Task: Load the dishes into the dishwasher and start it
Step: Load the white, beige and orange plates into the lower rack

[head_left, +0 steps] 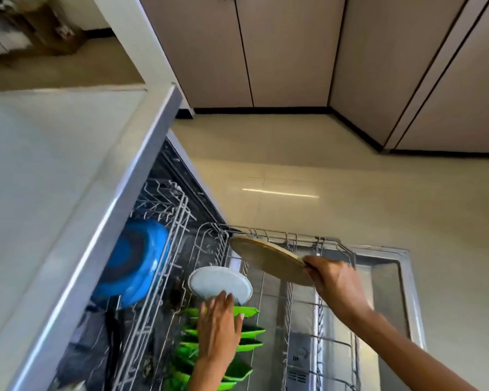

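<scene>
- The left hand (pixel 219 325) is nearest. Its fingers are spread open and lie flat on the green plates (pixel 246 342), with the fingertips touching the white plate (pixel 220 282).
- A blue bowl (pixel 132 263) sits in the upper rack (pixel 164 221) on the left.
- The green plates stand in a row in the lower rack (pixel 294 241), so loading looks partly done.
- The right hand (pixel 332 280) grips a tan plate (pixel 268 262) by its edge, held tilted over the lower rack, not yet in.
- The dishwasher door (pixel 390 266) is open, so closing and starting are still left.

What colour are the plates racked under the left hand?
Bright green plates, head view.
</scene>
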`<state>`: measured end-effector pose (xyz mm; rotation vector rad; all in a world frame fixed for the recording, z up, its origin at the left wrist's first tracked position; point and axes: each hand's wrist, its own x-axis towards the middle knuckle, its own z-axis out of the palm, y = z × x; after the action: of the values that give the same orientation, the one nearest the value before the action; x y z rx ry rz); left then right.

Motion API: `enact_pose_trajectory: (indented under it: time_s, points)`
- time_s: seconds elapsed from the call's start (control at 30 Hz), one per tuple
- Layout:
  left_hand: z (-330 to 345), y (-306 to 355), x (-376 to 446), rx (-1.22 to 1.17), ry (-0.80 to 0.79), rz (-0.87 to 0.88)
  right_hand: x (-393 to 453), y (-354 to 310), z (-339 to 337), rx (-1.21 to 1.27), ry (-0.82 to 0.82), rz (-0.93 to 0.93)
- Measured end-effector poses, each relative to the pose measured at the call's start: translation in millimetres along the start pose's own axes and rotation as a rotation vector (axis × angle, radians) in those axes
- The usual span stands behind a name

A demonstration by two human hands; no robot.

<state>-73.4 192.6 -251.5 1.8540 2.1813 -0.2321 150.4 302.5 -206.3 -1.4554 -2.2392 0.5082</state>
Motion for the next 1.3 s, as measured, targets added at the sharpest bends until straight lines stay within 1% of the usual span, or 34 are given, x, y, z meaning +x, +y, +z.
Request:
enact_pose_trajectory:
  time_s: [0.07,0.13,0.17,0.23,0.27,0.33,0.4,0.47,0.5,0.6,0.63,0.67,0.7,0.77,0.83,0.97,1.1,1.3]
  points:
    - [21.1,-13.0,25.4,0.059,-0.035,-0.011,17.6,5.5,27.8,0.011,0.002,-0.007]
    - [42.8,-25.5,50.4,0.099,-0.038,0.05,30.3,10.0,55.4,0.049,-0.005,-0.004]
    - [48.3,-27.8,61.5,0.119,-0.082,0.069,35.3,11.9,67.3,0.059,-0.004,-0.01]
    - [51.1,-29.8,78.4,0.133,-0.171,0.045,42.8,13.5,84.2,0.068,-0.007,-0.015]
    - [54.5,-31.0,85.8,0.178,-0.154,0.062,46.5,14.7,92.5,0.08,-0.022,-0.012]
    - [60.6,-31.8,94.8,0.186,-0.207,0.051,51.7,16.9,104.8,0.109,-0.064,0.002]
    - [61.0,-29.7,98.2,0.195,-0.165,0.064,56.1,17.2,111.9,0.147,-0.117,0.021]
    - [62.4,-29.4,97.0,0.188,-0.163,0.053,61.2,17.4,115.9,0.17,-0.121,0.014]
    - [64.1,-30.0,93.8,0.177,-0.133,0.043,64.4,16.8,116.6,0.176,-0.128,0.011]
    - [75.3,-31.0,75.4,0.076,-0.049,0.058,72.7,16.1,118.5,0.192,-0.174,0.03]
    - [79.6,-32.0,66.8,0.047,-0.041,0.067,74.5,16.0,119.7,0.203,-0.188,0.035]
    - [82.5,-32.7,60.0,0.024,-0.081,0.064,76.4,15.5,121.8,0.211,-0.204,0.032]
    - [86.4,-34.1,54.9,0.018,-0.086,0.07,78.2,14.5,123.9,0.214,-0.23,0.028]
    - [89.3,-35.4,51.0,0.023,-0.021,0.074,81.2,11.9,129.7,0.209,-0.298,0.03]
    - [89.0,-33.7,51.8,0.013,-0.051,0.046,83.1,8.6,134.7,0.199,-0.343,0.027]
    - [96.7,-34.7,52.9,0.006,0.022,0.059,84.2,-2.2,140.2,0.179,-0.392,0.008]
    - [104.9,-36.4,53.3,-0.013,0.025,0.079,86.9,-9.7,153.5,0.157,-0.459,-0.011]
    - [107.2,-38.5,52.5,0.021,0.041,0.092,85.6,-15.0,180.6,0.071,-0.523,0.002]
